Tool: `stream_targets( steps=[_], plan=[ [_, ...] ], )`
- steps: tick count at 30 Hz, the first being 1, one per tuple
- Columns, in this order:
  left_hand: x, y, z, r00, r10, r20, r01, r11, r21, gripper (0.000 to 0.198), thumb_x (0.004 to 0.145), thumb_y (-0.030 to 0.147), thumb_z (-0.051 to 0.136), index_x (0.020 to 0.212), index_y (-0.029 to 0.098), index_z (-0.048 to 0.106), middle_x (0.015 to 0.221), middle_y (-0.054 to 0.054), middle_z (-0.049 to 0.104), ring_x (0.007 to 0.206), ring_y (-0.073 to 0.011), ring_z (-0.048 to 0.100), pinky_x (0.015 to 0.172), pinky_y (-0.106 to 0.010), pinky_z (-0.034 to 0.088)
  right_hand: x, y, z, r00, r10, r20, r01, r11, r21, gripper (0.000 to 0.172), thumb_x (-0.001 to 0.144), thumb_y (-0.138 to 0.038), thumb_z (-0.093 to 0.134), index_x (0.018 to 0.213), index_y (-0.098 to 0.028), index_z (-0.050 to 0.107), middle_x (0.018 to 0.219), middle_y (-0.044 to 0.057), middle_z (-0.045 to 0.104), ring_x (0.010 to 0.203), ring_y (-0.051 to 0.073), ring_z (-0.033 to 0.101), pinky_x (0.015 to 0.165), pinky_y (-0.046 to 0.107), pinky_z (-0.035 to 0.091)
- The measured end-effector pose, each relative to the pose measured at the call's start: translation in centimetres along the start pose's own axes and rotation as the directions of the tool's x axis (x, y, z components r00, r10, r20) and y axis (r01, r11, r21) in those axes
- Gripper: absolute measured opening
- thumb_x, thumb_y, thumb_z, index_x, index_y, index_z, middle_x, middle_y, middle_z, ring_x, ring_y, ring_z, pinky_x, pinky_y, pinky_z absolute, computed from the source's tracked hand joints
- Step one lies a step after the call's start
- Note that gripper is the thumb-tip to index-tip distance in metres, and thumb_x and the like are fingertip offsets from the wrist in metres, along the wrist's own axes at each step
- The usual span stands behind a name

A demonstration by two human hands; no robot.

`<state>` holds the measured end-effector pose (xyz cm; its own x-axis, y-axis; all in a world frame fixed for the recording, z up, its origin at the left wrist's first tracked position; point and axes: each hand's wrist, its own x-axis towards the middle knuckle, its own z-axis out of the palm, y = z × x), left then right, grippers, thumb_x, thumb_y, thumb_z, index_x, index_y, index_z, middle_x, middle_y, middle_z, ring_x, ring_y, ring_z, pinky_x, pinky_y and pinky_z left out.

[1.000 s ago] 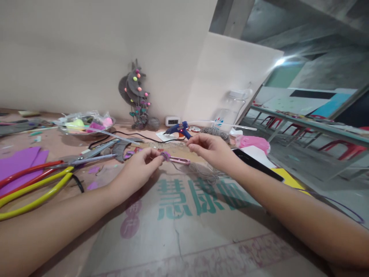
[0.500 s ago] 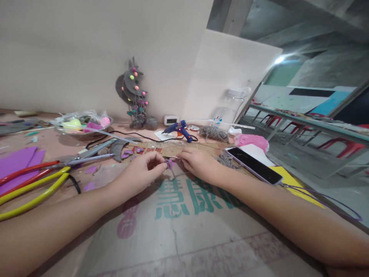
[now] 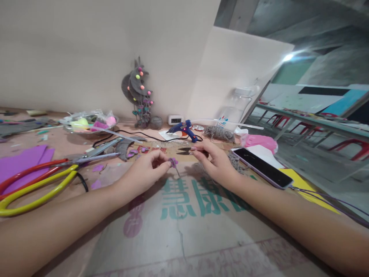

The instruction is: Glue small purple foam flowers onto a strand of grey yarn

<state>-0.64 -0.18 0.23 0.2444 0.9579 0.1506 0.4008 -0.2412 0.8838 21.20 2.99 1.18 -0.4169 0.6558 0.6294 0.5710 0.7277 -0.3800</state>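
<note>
While in right hand (image 3: 215, 161), snips (image 3: 185, 153) crosswise, leftward.

phone (image 3: 262, 168) (screen up) | pink bundle (image 3: 258, 142) near it | lidded clear bottle (image 3: 234, 107) | digital clock (image 3: 175, 120) | red stool (image 3: 350, 148)

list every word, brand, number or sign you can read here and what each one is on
"慧康", probably: large green characters on the board; a third is partly covered by the right forearm.
Purple circles on the board: too blurred.
Red print farther back: too blurred.
White digital clock: digits too small.
Bottle: red-blue mark, lettering too small.
Phone: faint marks, too small.
</note>
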Motion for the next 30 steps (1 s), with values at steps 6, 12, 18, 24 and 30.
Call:
stream_targets(
  steps=[6,12,18,24,30],
  plan=[
    [0.05,-0.17,0.00,1.000,0.013,-0.007,-0.014,1.000,-0.020,0.017,0.082,0.035,0.051,0.077,0.018,0.055,0.062,0.004,0.056,0.050,-0.0098,0.047,0.049,-0.021,0.038,-0.18,0.17,0.02,0.984,-0.178,0.005,0.177,0.975,-0.132,0.011,0.088,-0.021,0.048,0.086,-0.019,0.058,0.075,0.005,0.056,0.077,0.018,0.051,0.072,0.033,0.041],
    [-0.01,-0.55,0.05,0.999,0.044,-0.015,-0.044,0.998,-0.042,0.016,0.081,0.033,0.051,0.077,0.019,0.055,0.059,0.003,0.056,0.048,-0.0109,0.048,0.049,-0.022,0.038,-0.15,0.13,0.03,0.983,-0.181,0.017,0.182,0.970,-0.163,0.013,0.088,-0.022,0.047,0.086,-0.019,0.059,0.075,0.005,0.055,0.076,0.019,0.050,0.071,0.033,0.041],
    [-0.06,-0.30,-0.03,0.999,0.031,-0.022,-0.032,0.999,-0.021,0.016,0.081,0.033,0.051,0.076,0.019,0.054,0.060,0.003,0.057,0.049,-0.0111,0.049,0.049,-0.021,0.038,-0.25,-0.05,-0.03,0.976,-0.215,0.039,0.218,0.953,-0.211,0.013,0.088,-0.022,0.048,0.086,-0.018,0.059,0.074,0.005,0.055,0.077,0.019,0.050,0.071,0.033,0.041],
    [-0.07,-0.37,-0.01,0.999,0.036,-0.016,-0.037,0.999,-0.023,0.017,0.082,0.034,0.049,0.077,0.019,0.054,0.060,0.003,0.055,0.050,-0.0110,0.049,0.049,-0.021,0.038,-0.19,0.00,-0.05,0.978,-0.208,0.018,0.207,0.955,-0.212,0.012,0.088,-0.022,0.048,0.085,-0.018,0.059,0.072,0.005,0.054,0.074,0.018,0.050,0.069,0.032,0.041],
    [-0.13,-0.46,0.01,0.999,0.038,-0.030,-0.039,0.999,-0.016,0.016,0.081,0.034,0.050,0.075,0.019,0.053,0.058,0.004,0.055,0.049,-0.0113,0.049,0.049,-0.022,0.038,-0.20,-0.12,-0.05,0.975,-0.221,0.029,0.222,0.948,-0.226,0.013,0.088,-0.022,0.048,0.085,-0.018,0.060,0.071,0.005,0.055,0.073,0.018,0.050,0.068,0.032,0.041]
  ],
)
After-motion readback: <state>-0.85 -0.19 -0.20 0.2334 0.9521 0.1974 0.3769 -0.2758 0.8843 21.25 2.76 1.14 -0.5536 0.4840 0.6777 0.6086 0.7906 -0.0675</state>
